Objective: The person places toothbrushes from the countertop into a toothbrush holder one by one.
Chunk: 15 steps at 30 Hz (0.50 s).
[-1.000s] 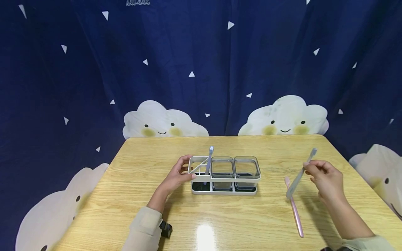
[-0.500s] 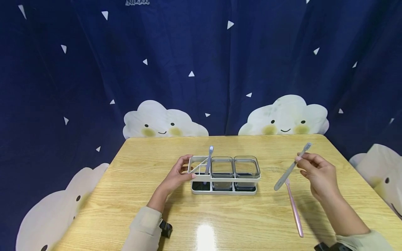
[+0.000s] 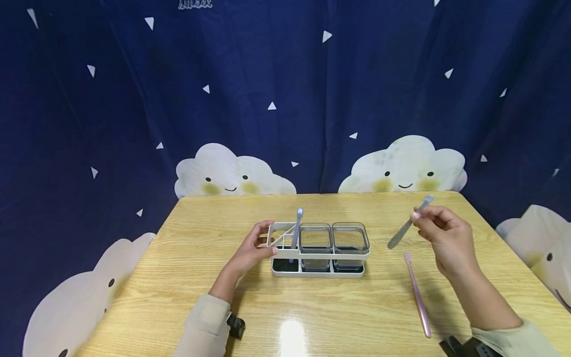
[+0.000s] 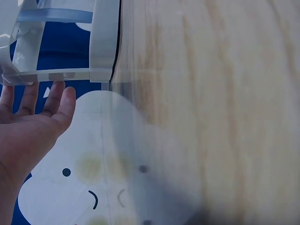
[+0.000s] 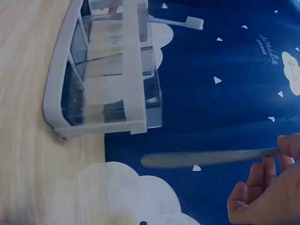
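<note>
A white toothbrush holder (image 3: 285,254) stands mid-table, and my left hand (image 3: 245,255) grips its left end, thumb at the front rail and fingers toward the back. In the left wrist view the fingertips meet the holder's end frame (image 4: 56,75). A purple toothbrush (image 3: 295,235) stands bristles up in a left slot. Between thumb and fingers my right hand (image 3: 450,243) pinches a grey toothbrush (image 3: 400,235) near its head, raised above the table, handle slanting down to the left. Below it a pink toothbrush (image 3: 418,300) lies on the table.
Two clear square cups (image 3: 315,239) sit side by side in the holder's middle and right sections. The wooden table (image 3: 178,277) ends at a dark blue curtain (image 3: 241,74) with clouds and white triangles.
My right hand has carried the grey toothbrush left and away from me, off from over the pink toothbrush. The left hand and the holder have stayed put.
</note>
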Tool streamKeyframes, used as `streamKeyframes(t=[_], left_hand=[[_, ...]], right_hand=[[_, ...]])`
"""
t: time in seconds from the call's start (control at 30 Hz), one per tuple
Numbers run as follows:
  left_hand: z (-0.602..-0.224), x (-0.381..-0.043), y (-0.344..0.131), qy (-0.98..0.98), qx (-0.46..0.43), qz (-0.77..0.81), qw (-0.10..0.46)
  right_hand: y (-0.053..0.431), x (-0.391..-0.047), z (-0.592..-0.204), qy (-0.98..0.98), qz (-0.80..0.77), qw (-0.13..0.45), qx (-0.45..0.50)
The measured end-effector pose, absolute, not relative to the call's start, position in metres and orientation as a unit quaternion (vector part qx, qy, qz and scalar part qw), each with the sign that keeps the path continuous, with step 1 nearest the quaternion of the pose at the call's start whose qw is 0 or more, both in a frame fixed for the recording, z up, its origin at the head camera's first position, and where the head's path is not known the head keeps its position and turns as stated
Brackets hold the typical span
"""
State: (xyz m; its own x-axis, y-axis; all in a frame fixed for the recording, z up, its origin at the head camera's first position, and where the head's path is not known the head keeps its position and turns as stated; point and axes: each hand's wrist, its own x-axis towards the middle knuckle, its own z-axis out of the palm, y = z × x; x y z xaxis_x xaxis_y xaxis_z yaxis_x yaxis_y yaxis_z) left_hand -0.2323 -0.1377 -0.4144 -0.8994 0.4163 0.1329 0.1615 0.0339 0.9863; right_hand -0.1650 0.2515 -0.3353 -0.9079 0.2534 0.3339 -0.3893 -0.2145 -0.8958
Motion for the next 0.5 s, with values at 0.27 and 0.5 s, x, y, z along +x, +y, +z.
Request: streamKeyframes(t=[0.27,0.5], left_hand=[[-0.421,-0.237,-0.139,0.714,0.2,0.665,0.093],[-0.438,-0.248,-0.142,0.715,0.203,0.664,0.083]], right_hand=[[0.237,-0.166,-0.325,-0.576,0.773,0.256,0.078],[0.222,-0.17,-0.321,-0.558,0.775,0.28,0.098]])
